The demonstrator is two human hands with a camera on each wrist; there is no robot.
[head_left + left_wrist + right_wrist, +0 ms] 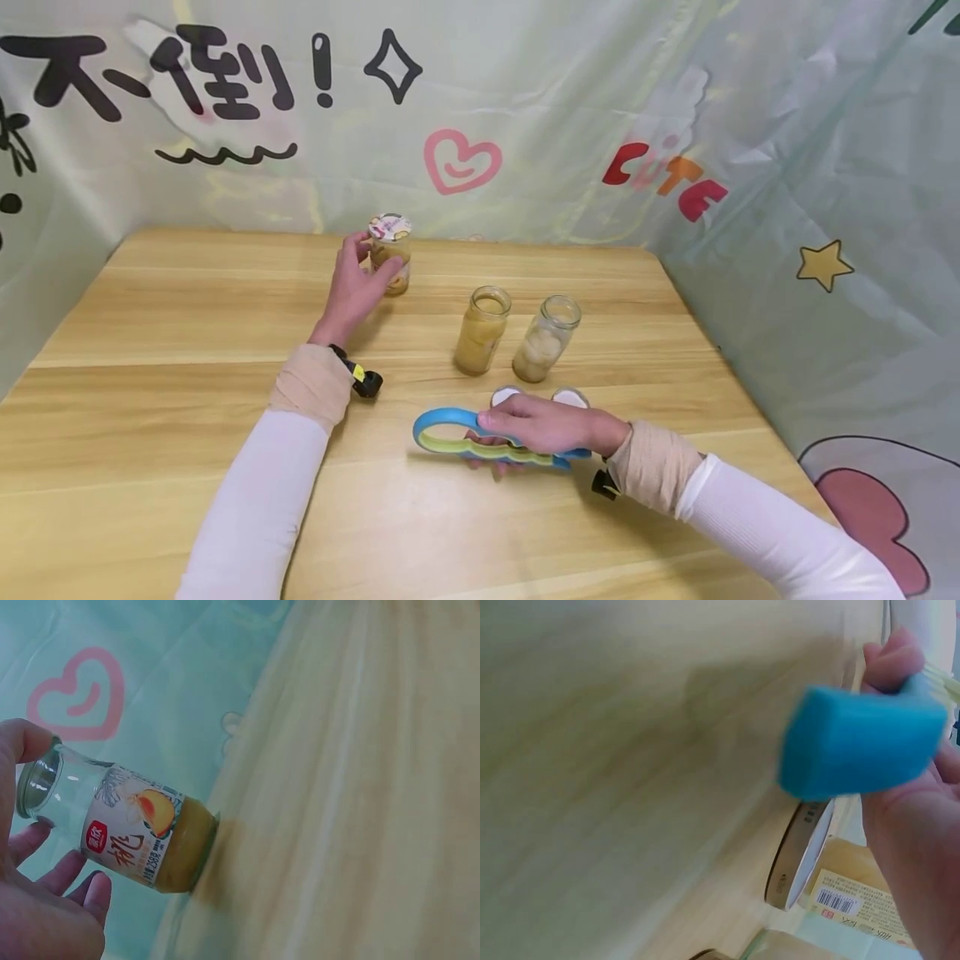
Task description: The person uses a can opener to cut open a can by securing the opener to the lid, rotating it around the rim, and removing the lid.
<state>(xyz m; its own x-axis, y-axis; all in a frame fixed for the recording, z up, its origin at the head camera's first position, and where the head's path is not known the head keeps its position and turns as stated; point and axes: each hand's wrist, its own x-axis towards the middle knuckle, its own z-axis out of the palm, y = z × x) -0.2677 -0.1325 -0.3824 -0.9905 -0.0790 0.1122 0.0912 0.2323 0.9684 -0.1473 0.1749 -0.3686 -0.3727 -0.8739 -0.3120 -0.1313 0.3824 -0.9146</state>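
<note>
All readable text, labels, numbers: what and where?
"不倒!": backdrop
"CUTE": same backdrop
"桃": lidded jar
"258克": same jar
"欣": same jar's red badge, its other character unclear
Too small or blurred: print on loose lid, barcode label on open jar, remaining print on the lidded jar.
Cut off: lettering at backdrop's left edge.

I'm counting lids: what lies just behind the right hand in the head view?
A lid and a second lid, both showing white insides, peek out beyond the right hand; it covers their near edges.

Blue tool (pixel 859 742), blurred in the right-wrist view.
</note>
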